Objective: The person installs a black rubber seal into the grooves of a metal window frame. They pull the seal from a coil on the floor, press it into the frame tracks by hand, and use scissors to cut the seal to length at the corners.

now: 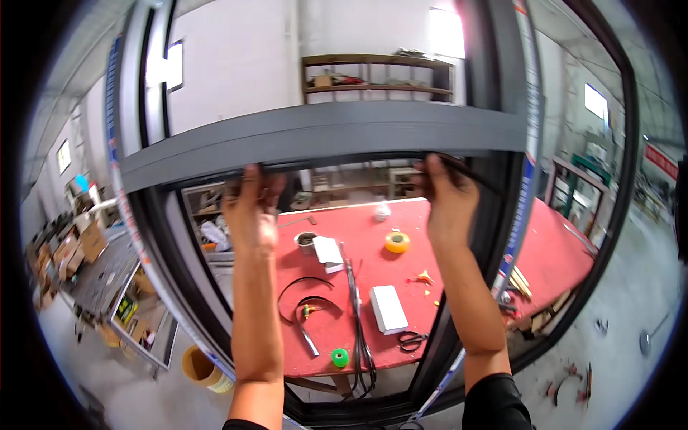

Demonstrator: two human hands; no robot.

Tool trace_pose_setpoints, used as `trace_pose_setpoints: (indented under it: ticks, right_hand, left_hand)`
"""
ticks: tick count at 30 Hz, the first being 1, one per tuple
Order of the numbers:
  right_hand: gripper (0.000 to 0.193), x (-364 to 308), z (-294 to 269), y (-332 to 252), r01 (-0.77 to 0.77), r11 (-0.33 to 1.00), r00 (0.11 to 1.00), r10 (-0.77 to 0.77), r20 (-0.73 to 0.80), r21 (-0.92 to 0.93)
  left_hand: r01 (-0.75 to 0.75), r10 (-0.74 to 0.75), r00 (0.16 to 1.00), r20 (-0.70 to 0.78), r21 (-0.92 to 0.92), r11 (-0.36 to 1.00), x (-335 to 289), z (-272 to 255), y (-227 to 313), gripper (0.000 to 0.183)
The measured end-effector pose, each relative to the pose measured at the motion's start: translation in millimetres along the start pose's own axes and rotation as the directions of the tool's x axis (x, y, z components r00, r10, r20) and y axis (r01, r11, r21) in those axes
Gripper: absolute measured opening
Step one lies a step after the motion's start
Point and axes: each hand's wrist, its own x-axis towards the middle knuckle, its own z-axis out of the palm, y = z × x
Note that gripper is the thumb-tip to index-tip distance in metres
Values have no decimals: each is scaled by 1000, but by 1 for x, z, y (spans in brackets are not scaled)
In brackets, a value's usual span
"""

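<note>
A grey window frame stands upright before me, its wide crossbar [330, 132] at the height of my raised hands. A thin black strip [466, 172], which looks like a sealing strip, lies along the bar's lower edge and hangs down a little at the right. My left hand [252, 204] reaches up to the underside near the left end, its fingers closed at the strip and slightly blurred. Farther right, my right hand [450, 193] pinches the same strip. The crossbar's lower edge partly hides the fingertips of both hands.
Behind the frame is a red table [416, 215] with orange tape [397, 242], a white box [388, 309], scissors [412, 341], black strips [353, 308], a green roll [340, 357] and a cup [307, 242]. A yellow bucket [204, 369] stands low at the left. Shelves [376, 87] line the back wall.
</note>
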Motion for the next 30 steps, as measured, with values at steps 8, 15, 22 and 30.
trace_pose_setpoints:
  ticks: [8,15,22,30]
  right_hand:
    - [22,6,-5,-13,-127,991,991,127,-26,35]
    - [29,19,-18,-7,-155,982,988,157,-13,106]
    - [25,25,-24,-3,-133,935,987,154,-37,329]
    - [17,40,-38,-7,-103,890,990,137,-45,445]
  left_hand:
    - [-2,1,999,51,24,1000,-13,33,-8,11]
    - [85,-84,993,89,-14,996,-22,43,-11,16]
    - [193,-201,956,214,55,980,-28,76,-30,13]
    - [118,-118,972,204,13,993,-31,78,-43,19]
